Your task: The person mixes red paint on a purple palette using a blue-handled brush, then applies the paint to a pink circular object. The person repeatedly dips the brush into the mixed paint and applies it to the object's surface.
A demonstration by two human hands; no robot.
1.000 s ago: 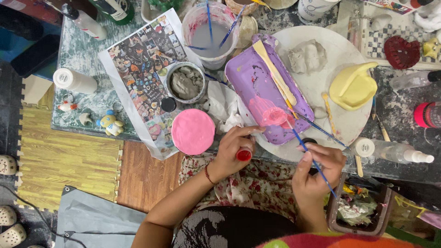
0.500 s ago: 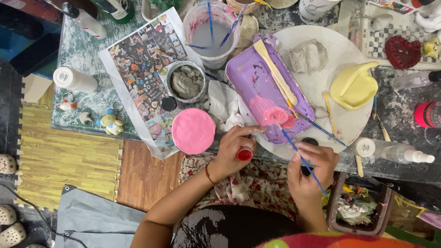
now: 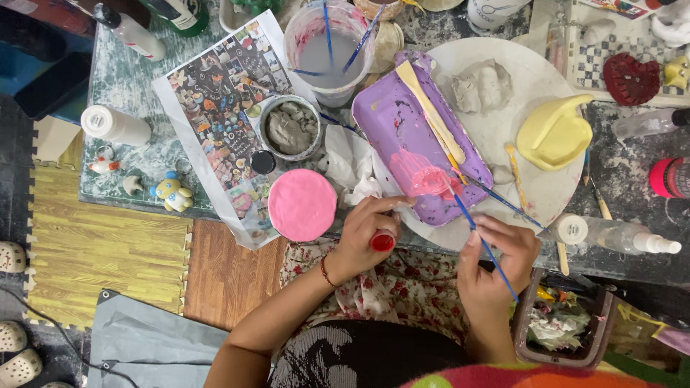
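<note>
The purple tray (image 3: pixel 420 147) serves as landmark. The right hand (image 3: pixel 496 266) sits just below its lower right corner, its grip closed around a thin blue paintbrush (image 3: pixel 478 233). The brush's long axis runs diagonally: the handle end points down and right past the wrist, and the bristle end points up and left into the pink paint puddle (image 3: pixel 424 179) at the tray's lower edge. The left hand (image 3: pixel 366 233) lies just below the tray's lower left corner, fingers curled shut on a small red-capped object (image 3: pixel 383 241), probably a paint bottle.

To load the brush well, it seems best to keep the shallow slant, drag only the tip through the puddle, and let the left hand hold steady so the bottle stays clear of the tray.

Left of the tray, a round pink disc (image 3: pixel 302 205) rests on the tabletop (image 3: pixel 129 165), with a small bowl of grey clay (image 3: pixel 290 129) above it. 2 more brushes stand in the water cup (image 3: pixel 327 47) above the tray's upper left corner. A wooden stick (image 3: pixel 431 111) lies across the tray, and a yellow moulded piece (image 3: pixel 553 133) sits to its right.
</note>
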